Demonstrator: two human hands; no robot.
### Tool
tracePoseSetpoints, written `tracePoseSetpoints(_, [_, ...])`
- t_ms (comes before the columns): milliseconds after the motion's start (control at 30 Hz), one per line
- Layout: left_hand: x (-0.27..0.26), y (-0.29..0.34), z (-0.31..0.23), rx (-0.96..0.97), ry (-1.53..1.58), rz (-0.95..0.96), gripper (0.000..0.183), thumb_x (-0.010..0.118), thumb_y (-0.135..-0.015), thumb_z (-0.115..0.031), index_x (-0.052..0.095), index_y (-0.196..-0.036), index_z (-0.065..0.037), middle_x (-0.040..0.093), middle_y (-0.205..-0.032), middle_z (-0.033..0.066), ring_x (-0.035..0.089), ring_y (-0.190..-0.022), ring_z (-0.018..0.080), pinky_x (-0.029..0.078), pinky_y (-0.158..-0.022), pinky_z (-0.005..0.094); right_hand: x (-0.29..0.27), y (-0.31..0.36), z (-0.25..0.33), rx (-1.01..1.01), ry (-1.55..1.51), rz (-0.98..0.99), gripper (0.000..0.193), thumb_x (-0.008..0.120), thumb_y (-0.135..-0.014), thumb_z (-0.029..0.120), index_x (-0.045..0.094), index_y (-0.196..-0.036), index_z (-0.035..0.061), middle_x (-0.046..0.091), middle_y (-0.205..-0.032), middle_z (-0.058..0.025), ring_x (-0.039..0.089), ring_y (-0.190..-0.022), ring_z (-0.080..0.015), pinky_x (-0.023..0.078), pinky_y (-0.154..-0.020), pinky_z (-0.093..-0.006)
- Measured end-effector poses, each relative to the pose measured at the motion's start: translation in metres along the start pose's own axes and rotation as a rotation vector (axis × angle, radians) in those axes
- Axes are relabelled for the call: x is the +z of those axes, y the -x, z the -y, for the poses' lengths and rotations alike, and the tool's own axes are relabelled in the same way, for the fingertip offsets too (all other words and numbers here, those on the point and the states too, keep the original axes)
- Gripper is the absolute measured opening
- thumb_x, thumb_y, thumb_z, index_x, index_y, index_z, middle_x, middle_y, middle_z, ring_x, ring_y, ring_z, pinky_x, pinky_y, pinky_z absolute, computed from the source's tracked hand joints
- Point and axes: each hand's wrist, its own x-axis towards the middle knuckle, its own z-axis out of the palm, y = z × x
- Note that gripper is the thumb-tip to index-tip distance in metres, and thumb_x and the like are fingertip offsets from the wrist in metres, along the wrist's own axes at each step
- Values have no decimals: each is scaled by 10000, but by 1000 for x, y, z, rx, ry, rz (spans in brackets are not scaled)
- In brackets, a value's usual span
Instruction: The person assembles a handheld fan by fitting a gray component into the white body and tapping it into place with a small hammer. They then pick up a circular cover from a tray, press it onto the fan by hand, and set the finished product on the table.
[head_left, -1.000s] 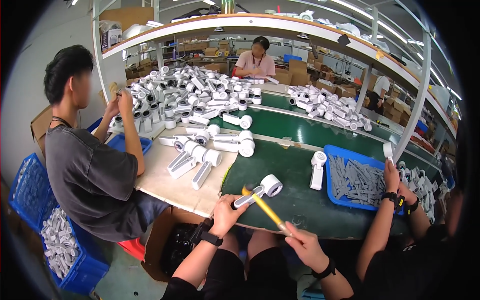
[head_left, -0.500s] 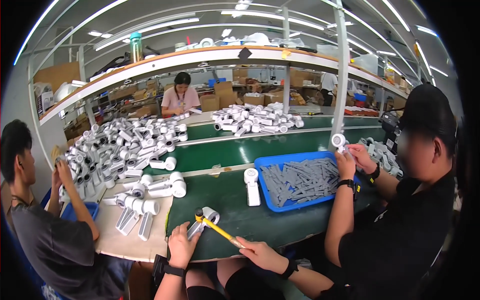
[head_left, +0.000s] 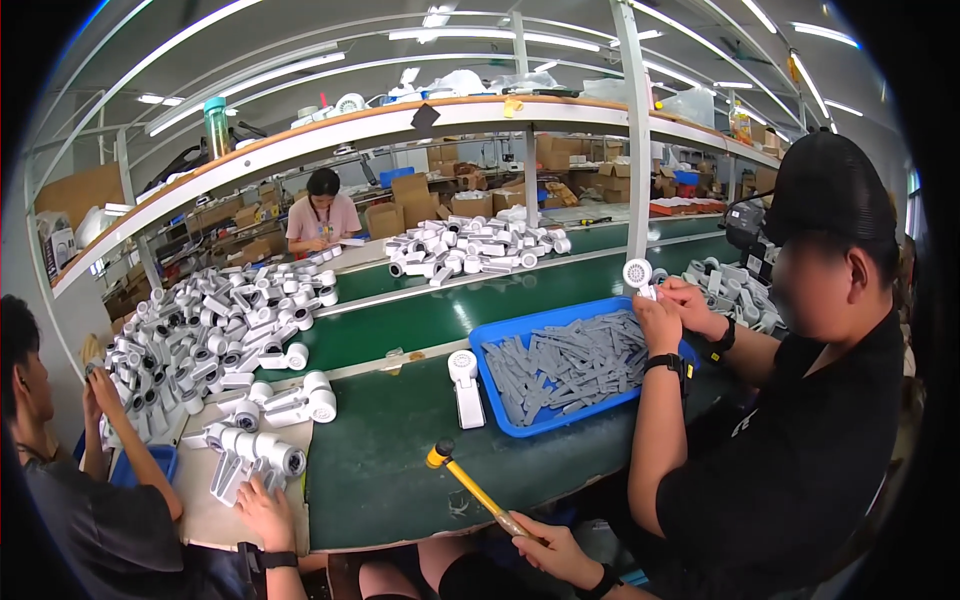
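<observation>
My left hand [head_left: 266,516] is at the cardboard sheet, its bent fingers on a white handheld fan [head_left: 288,460] with a dark ring in its round head. The hand covers most of that fan's handle. Other white fans lie against it. In my right hand [head_left: 555,552] is a hammer [head_left: 475,489] with a yellow shaft and a black-and-yellow head. It is held by its lower end, the head raised over the front of the green work surface [head_left: 370,450]. A single white fan [head_left: 466,389] lies farther back, beside the blue tray.
The blue tray [head_left: 520,430] holds many grey strips [head_left: 580,365]. A large heap of white fans [head_left: 215,335] lies at left, another [head_left: 475,245] across the belt. A co-worker [head_left: 800,400] at right handles a fan; another [head_left: 70,450] sits left. A metal post [head_left: 638,150] supports the shelf.
My left hand has moved from the green surface to the cardboard at left, and the fan under the hammer is gone from there. The hammer has shifted slightly right. The view has turned.
</observation>
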Motion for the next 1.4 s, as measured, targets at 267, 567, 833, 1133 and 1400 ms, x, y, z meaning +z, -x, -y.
tracePoseSetpoints(267, [-32, -2, -173, 354, 743, 344, 454, 782, -797, -249, 629, -1159, -22, 582, -1171, 220, 545, -1129, 391, 461, -975, 455, 0, 21, -4, 7, -108, -134, 518, 631, -936, 38, 491, -1434, 42, 625, -783, -11, 531, -584, -42, 423, -513, -188])
tracePoseSetpoints(567, [12, 4, -330, 373, 829, 357, 718, 726, -828, -506, 533, -1326, -27, 486, -1292, 248, 507, -1171, 431, 494, -936, 492, -19, 37, -16, -139, 40, -218, 494, 619, -942, 38, 501, -1421, 12, 588, -754, 5, 485, -571, -40, 390, -513, -201])
tracePoseSetpoints(833, [39, 3, -343, 459, 977, 435, 501, 698, -870, -259, 574, -1332, -111, 461, -1296, 276, 511, -1144, 469, 482, -961, 498, -22, 41, -11, -263, 69, -282, 457, 608, -978, 76, 507, -1417, 7, 554, -741, 32, 441, -577, -31, 375, -521, -210])
tracePoseSetpoints(1133, [-11, 15, -240, 518, 833, 451, 576, 701, -797, -130, 545, -1348, -67, 575, -1209, 233, 559, -1099, 404, 473, -955, 457, 0, 35, 9, -36, -4, -130, 485, 615, -946, 49, 500, -1414, -6, 595, -763, 6, 488, -577, -40, 398, -520, -200])
tracePoseSetpoints(1400, [-42, 31, -156, 327, 1047, 490, 428, 677, -860, -115, 609, -1274, -28, 668, -1040, 201, 633, -944, 313, 510, -853, 392, 21, 27, 18, -58, 29, -23, 526, 604, -906, -8, 483, -1418, -18, 639, -769, -33, 528, -556, -52, 418, -508, -192])
